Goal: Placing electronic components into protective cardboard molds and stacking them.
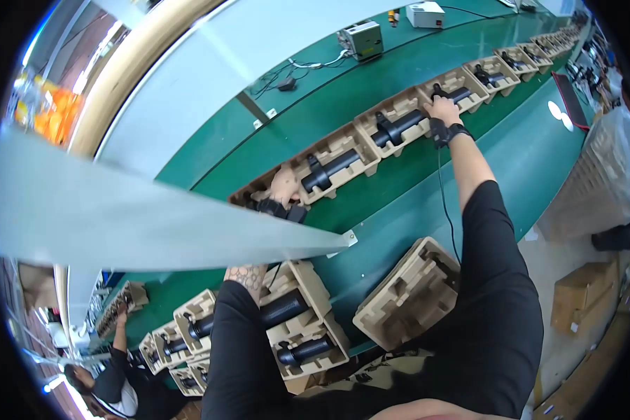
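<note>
Head view: your left hand (285,185) and right hand (444,110) are resting at trays (474,102), each grip unclear; dangling cable (442,192) could be snagging them.

Bright light, fisheye-bowed edges, black vignetted corners.

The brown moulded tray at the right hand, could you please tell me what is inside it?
Inside the brown moulded tray lies a black cylinder, with a smaller black part toward its left end. The right hand covers part of the tray; what lies beneath cannot be seen.
</note>
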{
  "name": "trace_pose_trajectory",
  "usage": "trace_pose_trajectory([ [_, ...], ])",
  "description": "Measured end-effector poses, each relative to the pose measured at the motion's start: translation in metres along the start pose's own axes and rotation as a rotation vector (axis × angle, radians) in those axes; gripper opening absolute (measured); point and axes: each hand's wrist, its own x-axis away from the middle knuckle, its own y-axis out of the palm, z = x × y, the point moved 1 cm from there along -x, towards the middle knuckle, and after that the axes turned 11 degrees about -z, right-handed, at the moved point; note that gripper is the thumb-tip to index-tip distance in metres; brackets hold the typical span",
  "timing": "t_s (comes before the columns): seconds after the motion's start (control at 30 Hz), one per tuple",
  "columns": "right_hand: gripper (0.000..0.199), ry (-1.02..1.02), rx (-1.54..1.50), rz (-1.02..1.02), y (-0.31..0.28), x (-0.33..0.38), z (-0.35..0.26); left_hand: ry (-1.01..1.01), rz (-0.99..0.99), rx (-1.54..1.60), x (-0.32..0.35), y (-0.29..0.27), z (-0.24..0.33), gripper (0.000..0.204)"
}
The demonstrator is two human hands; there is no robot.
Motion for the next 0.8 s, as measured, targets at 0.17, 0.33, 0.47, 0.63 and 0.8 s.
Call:
trace_pose_trajectory([
  [0.17,0.041,-0.224,-0.039,0.056,-0.012,0.023,-0.022,-0.428,-0.312,0.692,0.009,-0.032,0.013,0.031],
  [0.33,0.055,0.007,-0.224,-0.374,-0.013,0.03,-0.031,-0.054,-0.692,1.455,0.072,-0.101,0.04,0.025],
  [0.47,0.051,-0.06,-0.143,-0.261,0.018,0.026,0.03,0.646,0.011,0.51,0.05,-0.148,0.155,0.024],
  [0.63,0.04,-0.154,-0.084,-0.163,0.022,0.01,0.062,-0.203,-0.245,1.221,0.069,-0.106,0.108,0.025],
  [0.8,0.041,-0.536,-0.457,-0.328,-0.054,0.046,-0.031,0.212,-0.142,-0.152,0.106,-0.076,0.009,0.035],
])
